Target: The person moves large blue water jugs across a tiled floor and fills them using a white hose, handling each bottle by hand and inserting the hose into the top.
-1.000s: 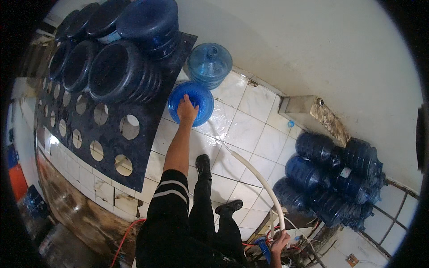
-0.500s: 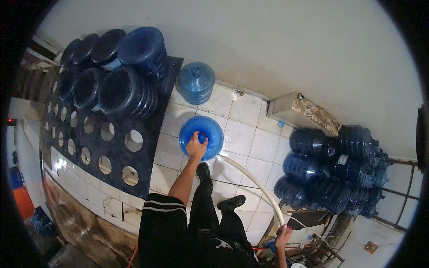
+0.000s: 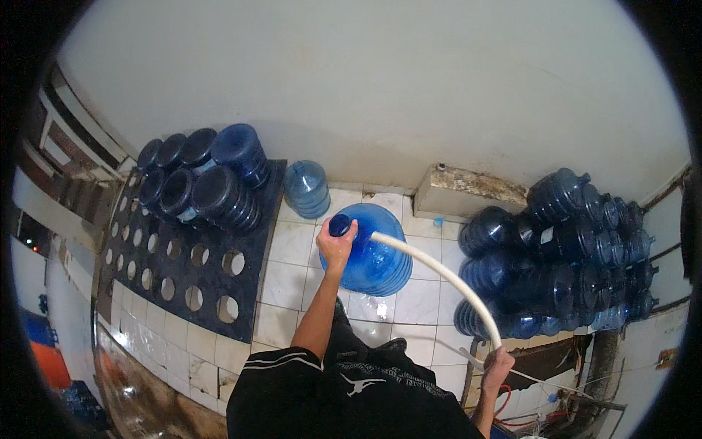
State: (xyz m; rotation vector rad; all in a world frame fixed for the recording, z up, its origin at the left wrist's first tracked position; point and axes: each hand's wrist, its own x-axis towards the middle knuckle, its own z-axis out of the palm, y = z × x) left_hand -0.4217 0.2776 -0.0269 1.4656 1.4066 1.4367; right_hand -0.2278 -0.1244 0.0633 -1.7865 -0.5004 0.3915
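A large blue water jug [image 3: 382, 267] is in front of me over the tiled floor, its body leaning to the right of its neck. My left hand [image 3: 336, 252] is closed round the dark blue neck at the jug's top. In my right hand [image 3: 498, 367], at the lower right, I grip a thick cream hose [image 3: 442, 269]. The hose arcs up and left, and its open end lies over the jug's shoulder. I cannot make out water leaving it.
Several upside-down jugs [image 3: 219, 194] stand on a black rack with round holes [image 3: 168, 289] at left. One lighter jug [image 3: 307, 190] stands by the wall. Several jugs [image 3: 556, 249] lie stacked at right, near a stained ledge [image 3: 468, 190].
The jug now looks larger and tilted, with its neck toward the left. My left hand grips the neck; my right hand and the hose have risen, the hose end coming over the jug.
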